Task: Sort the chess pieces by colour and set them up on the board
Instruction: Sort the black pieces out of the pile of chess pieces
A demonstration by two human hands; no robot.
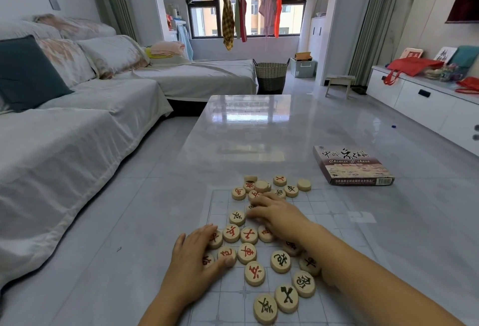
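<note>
The worktop (248, 123) is shiny and grey; a thin see-through board (337, 222) with a grid of lines lies flat on the near part of it. Round wooden chess pieces (280, 261) lie on the board, with red and black all mixed up.

One small bunch (280, 180) sits at the far edge of the board; some are on it and some are just past it; a few show a blank side. A bigger bunch lies close to the person; the red-marked pieces (247, 253) there sit side by side and touch each other; the black-marked pieces (286, 298) lie nearest the camera, a bit to the right.

The left hand (194, 261) lies flat on the pieces at the left of the near bunch; its fingers are straight and its thumb tip touches a red-marked piece; it grasps nothing. The right hand (278, 215) reaches across the board, palm down; its fingers stretch out loosely over pieces between the two bunches; it grasps nothing either.

The chess box (352, 165) lies flat on the worktop, past the board on the right, apart from the pieces.

A grey sofa (77, 131) stands on the left; a woven basket (270, 74) stands on the floor; clothes (241, 17) hang by the window; a red bag (412, 66) lies on a white cabinet (414, 97) on the right.
</note>
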